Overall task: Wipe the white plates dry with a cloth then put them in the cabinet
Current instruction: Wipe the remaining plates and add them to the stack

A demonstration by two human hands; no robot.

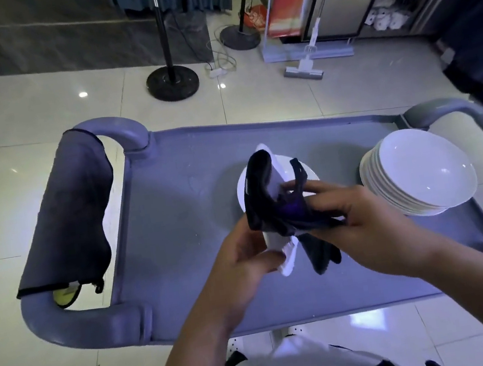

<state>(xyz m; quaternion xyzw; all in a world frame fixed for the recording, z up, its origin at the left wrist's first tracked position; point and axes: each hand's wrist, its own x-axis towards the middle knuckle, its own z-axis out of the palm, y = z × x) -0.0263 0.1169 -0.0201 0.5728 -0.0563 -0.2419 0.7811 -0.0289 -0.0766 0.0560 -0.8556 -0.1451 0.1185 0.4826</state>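
We hold one white plate (286, 251) on edge above the grey cart (177, 223), our left hand (246, 263) gripping its lower rim while our right hand (360, 212) clenches a dark cloth (272, 206) wrapped over it. The plate looks stiff, smooth and breakable, likely slippery if wet — best held by the rim. One more plate (242, 189) lies flat beneath, a stack of white plates (420, 174) stands at the right — too close-packed to count — and a second dark cloth (63, 215) drapes the cart's handle.
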